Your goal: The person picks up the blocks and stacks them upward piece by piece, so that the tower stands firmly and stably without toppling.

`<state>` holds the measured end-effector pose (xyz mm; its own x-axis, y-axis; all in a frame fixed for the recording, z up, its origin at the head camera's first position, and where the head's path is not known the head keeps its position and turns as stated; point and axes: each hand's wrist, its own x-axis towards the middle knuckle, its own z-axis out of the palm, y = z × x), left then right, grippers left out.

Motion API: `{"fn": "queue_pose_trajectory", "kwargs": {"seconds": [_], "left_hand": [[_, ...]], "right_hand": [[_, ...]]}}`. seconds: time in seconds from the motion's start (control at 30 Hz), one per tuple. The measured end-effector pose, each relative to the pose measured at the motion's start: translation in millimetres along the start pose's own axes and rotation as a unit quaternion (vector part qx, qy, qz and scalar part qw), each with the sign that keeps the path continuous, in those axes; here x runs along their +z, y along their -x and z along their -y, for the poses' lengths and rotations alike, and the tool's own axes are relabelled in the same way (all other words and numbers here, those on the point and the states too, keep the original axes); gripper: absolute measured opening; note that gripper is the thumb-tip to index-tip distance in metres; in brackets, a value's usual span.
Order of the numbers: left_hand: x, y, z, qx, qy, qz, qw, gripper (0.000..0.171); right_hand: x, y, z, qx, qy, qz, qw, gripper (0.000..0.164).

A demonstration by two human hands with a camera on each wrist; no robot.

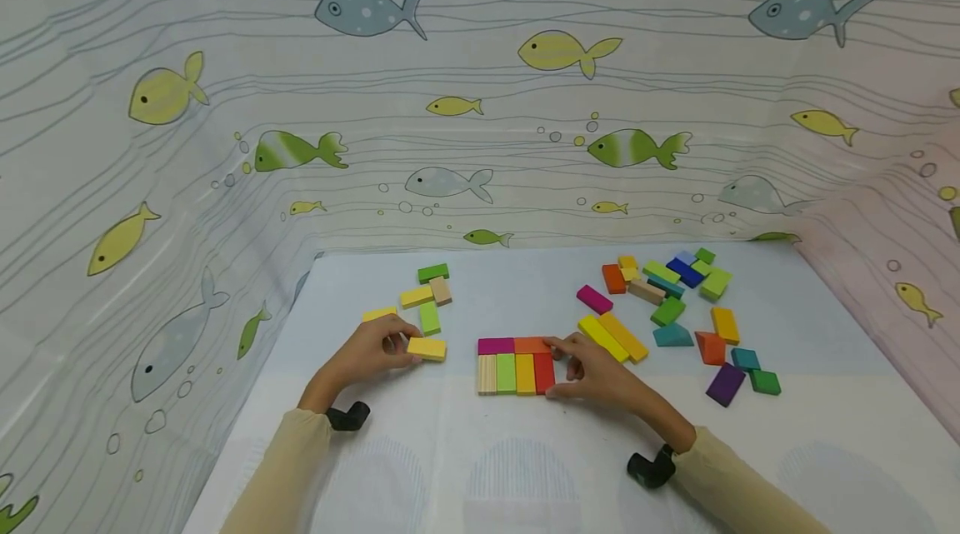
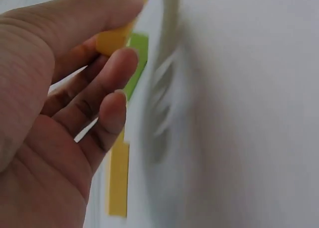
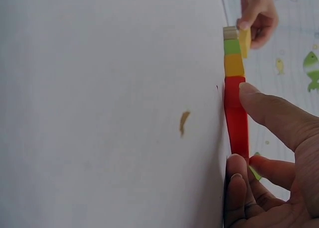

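while my right hand (image 1: 596, 371) pinches the red block (image 1: 543, 373) and orange block (image 1: 530, 345), my left, gripping the yellow block (image 1: 427, 349) well to their left, should carry it level and lightly.

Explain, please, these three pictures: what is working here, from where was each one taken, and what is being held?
There is no machine here, only a person's two bare hands. The widest picture comes from a camera on the head, looking forward and down. The other two come from cameras worn on the left and right wrists, each looking at its own hand's work.

On the white surface lie loose coloured blocks on the left, a larger scatter of blocks on the right, and a tight group in the middle. The left hand pinches a yellow block. The right hand holds the right end of the tight group, its thumb against the red block and a fingertip at the orange block.
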<state>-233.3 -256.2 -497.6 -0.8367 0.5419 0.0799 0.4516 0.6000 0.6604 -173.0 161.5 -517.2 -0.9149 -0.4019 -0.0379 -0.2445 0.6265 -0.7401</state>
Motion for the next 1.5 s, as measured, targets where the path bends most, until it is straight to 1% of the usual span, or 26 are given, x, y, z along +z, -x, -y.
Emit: {"fn": "queue_pose_trajectory", "kwargs": {"seconds": [0.1, 0.2, 0.3, 0.4, 0.5, 0.6, 0.63, 0.7, 0.8, 0.93, 1.03, 1.27, 1.4, 1.5], "left_hand": [[12.6, 3.3, -12.7, 0.017, 0.014, -0.012, 0.9997, 0.033], [27.5, 5.1, -31.3, 0.037, 0.023, -0.023, 0.9988, 0.032], [45.8, 5.3, -51.2, 0.066, 0.01, -0.034, 0.9972, 0.032], [66.6, 4.2, -69.6, 0.09, -0.017, -0.035, 0.9952, 0.032], [84.2, 2.1, -85.1, 0.092, -0.047, -0.025, 0.9943, 0.033], [95.5, -1.5, -97.9, 0.076, -0.068, -0.005, 0.9947, 0.033], [98.5, -2.9, -100.9, 0.076, -0.072, 0.0, 0.9945, 0.033], [103.5, -4.9, -107.4, 0.072, -0.078, 0.012, 0.9943, 0.033], [111.3, -6.8, -116.0, 0.078, -0.087, 0.021, 0.9929, 0.033], [121.8, -10.3, -124.9, 0.086, -0.122, 0.018, 0.9887, 0.035], [127.5, -13.6, -129.1, 0.083, -0.152, 0.01, 0.9849, 0.037], [132.4, -15.1, -136.3, 0.076, -0.192, -0.009, 0.9784, 0.036], [133.2, -14.2, -137.2, 0.079, -0.204, -0.02, 0.9756, 0.034], [133.1, -13.3, -136.3, 0.08, -0.202, -0.019, 0.9758, 0.029]], "right_hand": [[-0.4, 0.1, -0.5, -0.001, 0.001, 0.001, 1.0, 0.081], [-1.3, 0.8, -0.5, -0.001, 0.002, -0.001, 1.0, 0.081], [-1.9, 1.4, -0.3, -0.001, 0.001, -0.002, 1.0, 0.081], [-2.0, 1.7, 0.2, 0.002, -0.001, -0.003, 1.0, 0.08], [-1.7, 1.1, 0.5, 0.007, -0.003, -0.003, 1.0, 0.081], [-2.1, 0.5, 0.9, 0.005, -0.004, -0.002, 1.0, 0.078], [-2.2, 0.2, 0.9, 0.005, -0.002, -0.002, 1.0, 0.077], [-2.5, 0.4, 1.3, 0.003, 0.0, -0.003, 1.0, 0.074], [-2.8, 0.8, 1.5, 0.002, 0.005, -0.003, 1.0, 0.069], [-3.7, 1.9, 4.3, -0.003, 0.003, -0.003, 1.0, 0.068], [-4.1, 1.9, 5.1, -0.009, 0.001, 0.001, 1.0, 0.071], [-4.1, 2.7, 3.1, -0.015, -0.003, 0.019, 1.0, 0.087], [-3.7, 3.3, 1.4, -0.01, -0.005, 0.023, 1.0, 0.089], [-3.1, 3.3, 0.9, -0.003, -0.004, 0.021, 1.0, 0.089]]}}
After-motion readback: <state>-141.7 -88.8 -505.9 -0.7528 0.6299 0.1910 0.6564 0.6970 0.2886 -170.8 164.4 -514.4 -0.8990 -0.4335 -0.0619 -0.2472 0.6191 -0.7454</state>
